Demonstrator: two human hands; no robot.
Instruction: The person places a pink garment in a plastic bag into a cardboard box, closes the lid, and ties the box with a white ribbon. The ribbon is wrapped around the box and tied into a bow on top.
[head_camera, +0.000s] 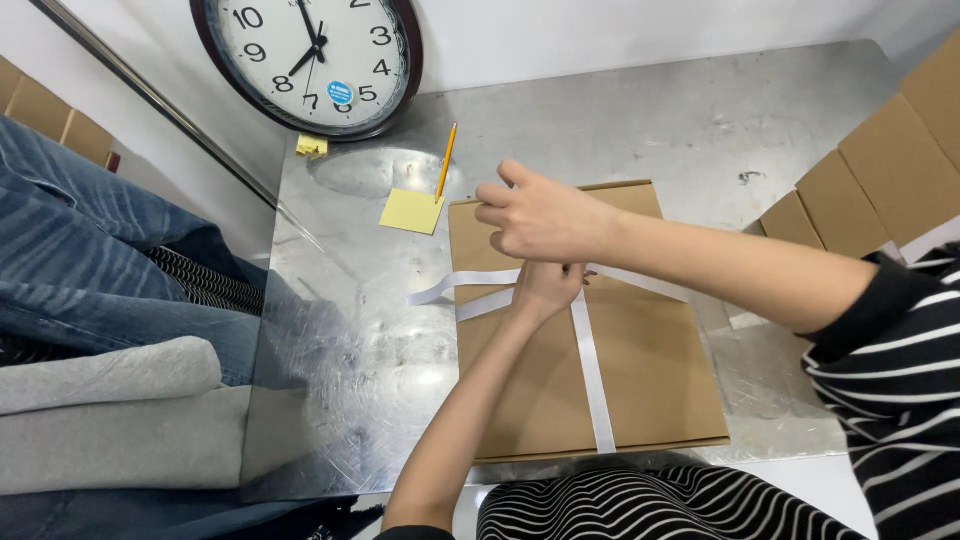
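2 hands over box (560, 330), l hand (545, 288) pinching ribbon (590, 370), r hand (540, 218) above

Surface (350, 380) is carrying: 1 flat cardboard box (640, 380), 1 white ribbon (592, 380) crossing it, 1 yellow pencil (446, 160), 2 yellow sticky notes (411, 211), 1 wall clock (310, 60); 2 hands (545, 222) are working.

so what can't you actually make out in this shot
- Head view: where the white ribbon crosses on the flat cardboard box is hidden under the left hand and right hand.
- Left fingertips: hidden by the right hand.
- Wall clock: top cut off by the frame edge.
- Cardboard stack, right: cut off by the edge.
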